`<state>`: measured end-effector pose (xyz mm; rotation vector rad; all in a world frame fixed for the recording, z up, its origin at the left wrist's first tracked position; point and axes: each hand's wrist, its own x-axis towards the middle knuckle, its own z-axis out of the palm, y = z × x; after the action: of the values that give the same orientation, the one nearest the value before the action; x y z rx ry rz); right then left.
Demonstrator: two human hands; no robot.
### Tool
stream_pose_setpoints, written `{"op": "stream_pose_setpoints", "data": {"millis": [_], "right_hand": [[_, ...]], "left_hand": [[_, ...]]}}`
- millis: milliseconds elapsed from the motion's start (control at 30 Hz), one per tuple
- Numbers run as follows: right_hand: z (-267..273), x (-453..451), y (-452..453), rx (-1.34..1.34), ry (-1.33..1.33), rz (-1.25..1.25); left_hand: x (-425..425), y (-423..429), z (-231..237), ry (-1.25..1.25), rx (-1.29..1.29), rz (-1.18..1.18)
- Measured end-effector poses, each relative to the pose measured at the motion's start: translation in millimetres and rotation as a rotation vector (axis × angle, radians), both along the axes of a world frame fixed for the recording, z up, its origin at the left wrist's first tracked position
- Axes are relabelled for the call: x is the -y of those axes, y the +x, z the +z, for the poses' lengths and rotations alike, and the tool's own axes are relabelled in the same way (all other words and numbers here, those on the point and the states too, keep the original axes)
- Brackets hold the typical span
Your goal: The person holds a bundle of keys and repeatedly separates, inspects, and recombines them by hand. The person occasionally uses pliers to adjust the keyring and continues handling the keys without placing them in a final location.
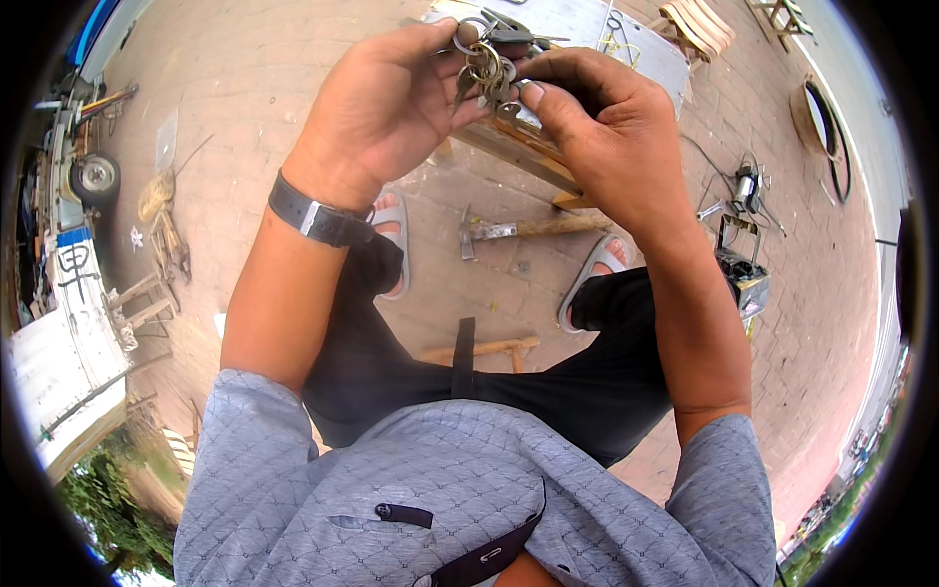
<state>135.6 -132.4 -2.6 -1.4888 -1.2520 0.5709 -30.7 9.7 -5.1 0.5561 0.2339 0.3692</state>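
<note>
A bunch of metal keys on rings [486,70] lies across the palm and fingers of my left hand [389,95], whose thumb touches the top ring. The fingers of my right hand [616,125] pinch a small metal piece at the right side of the bunch; it seems to be a key, but the fingertips hide most of it. Both hands are above the near edge of a low wooden bench with a pale metal top [660,55]. Scissors [615,22] lie on that top, beside thin yellow wire or cord.
On the brick paving between my feet lies a hammer with a wooden handle [561,224]. To the right are a wrench [710,210], a corded power tool [747,187], a metal toolbox [750,286] and a round basin [810,117]. A wheeled cart [95,178] stands far left.
</note>
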Motion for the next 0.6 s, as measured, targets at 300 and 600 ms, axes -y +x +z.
{"op": "stream_pose_setpoints", "data": {"millis": [300, 600], "right_hand": [[0.1, -8.9, -2.5, 0.087, 0.128, -0.044], [14.8, -5.8, 9.0, -0.040, 0.108, -0.130]], "left_hand": [[-0.3, 6.3, -11.8, 0.053, 0.030, -0.016], [17.1, 14.0, -1.0, 0.154, -0.239, 0.132]]}}
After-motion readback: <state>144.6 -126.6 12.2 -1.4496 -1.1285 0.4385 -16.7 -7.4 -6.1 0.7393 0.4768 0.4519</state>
